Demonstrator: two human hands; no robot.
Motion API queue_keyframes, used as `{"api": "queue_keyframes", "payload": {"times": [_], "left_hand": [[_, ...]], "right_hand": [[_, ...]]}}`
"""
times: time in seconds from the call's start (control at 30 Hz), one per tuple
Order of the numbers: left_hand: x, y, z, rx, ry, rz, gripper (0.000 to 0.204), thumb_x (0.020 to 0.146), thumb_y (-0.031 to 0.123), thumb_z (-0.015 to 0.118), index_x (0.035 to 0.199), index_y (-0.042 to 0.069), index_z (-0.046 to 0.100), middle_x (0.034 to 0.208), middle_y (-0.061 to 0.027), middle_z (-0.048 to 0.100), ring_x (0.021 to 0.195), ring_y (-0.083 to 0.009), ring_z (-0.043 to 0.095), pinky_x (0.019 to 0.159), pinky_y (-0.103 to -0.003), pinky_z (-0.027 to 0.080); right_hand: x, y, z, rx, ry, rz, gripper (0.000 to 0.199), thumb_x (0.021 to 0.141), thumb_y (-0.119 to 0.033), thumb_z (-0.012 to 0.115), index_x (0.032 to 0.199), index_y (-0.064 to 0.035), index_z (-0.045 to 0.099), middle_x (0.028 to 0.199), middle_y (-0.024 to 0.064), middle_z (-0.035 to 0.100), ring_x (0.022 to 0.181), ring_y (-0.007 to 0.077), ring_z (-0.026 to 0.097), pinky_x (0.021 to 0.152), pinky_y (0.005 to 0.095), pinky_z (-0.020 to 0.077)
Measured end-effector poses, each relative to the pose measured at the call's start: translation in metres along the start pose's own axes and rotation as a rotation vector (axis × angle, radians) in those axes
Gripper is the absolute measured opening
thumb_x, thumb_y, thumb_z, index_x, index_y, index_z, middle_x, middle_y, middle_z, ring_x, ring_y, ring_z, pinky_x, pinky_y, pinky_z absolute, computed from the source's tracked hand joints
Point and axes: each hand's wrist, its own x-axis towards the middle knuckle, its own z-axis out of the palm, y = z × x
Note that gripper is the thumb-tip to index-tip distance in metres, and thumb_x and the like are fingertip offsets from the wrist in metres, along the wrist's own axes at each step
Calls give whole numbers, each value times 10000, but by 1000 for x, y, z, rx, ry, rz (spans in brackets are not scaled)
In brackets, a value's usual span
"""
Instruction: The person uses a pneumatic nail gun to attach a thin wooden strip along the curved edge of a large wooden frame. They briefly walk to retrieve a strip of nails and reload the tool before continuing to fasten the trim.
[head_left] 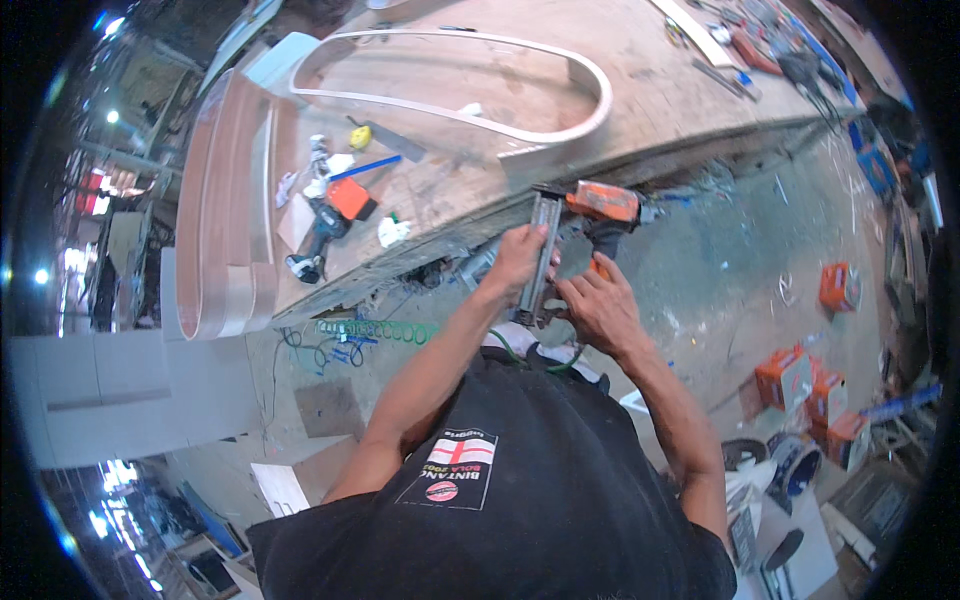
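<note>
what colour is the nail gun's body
The nail gun's body is mainly orange, best seen in the head view.

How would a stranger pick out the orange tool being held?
Beside the near edge of the large workbench, find the left hand. It grips the long grey bar of the orange tool. Unlike the orange boxes on the floor, this one is held and has that bar.
</note>
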Motion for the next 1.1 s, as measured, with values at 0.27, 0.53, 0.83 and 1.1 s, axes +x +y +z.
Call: {"api": "queue_keyframes", "payload": {"times": [0.27,0.53,0.83,1.1], "left_hand": [[-19,5,5,-88,-145,59,282,1091,290,553,1129,17,613,956,-104,728,724,-141,656,678,-309,567],[-10,18,8,67,-308,139,277,1081,270,567,1163,10,613,962,-84,733,698,-122,662,623,-300,583],[4,43,0,178,-524,249,300,1052,256,614,1193,-8,624,939,-64,716,823,-124,648,746,-318,546],[40,28,-123,477,-542,147,364,894,344,816,872,-4,714,797,-48,680,755,-135,588,671,-349,465]], "right_hand": [[-28,-7,-23,227,329,131,534,793,-274,856,1263,-111,662,1169,86,688,1171,220,638,1172,497,375],[-46,36,54,1990,702,863,759,903,-537,766,1438,-73,495,1259,89,618,1000,177,629,909,365,524],[-18,39,29,2184,793,543,533,1081,-300,574,1542,-84,414,1471,149,560,607,41,440,529,201,377],[32,57,7,2180,970,515,439,1085,-264,575,1461,-46,517,1324,85,671,636,70,436,608,217,440]]}}
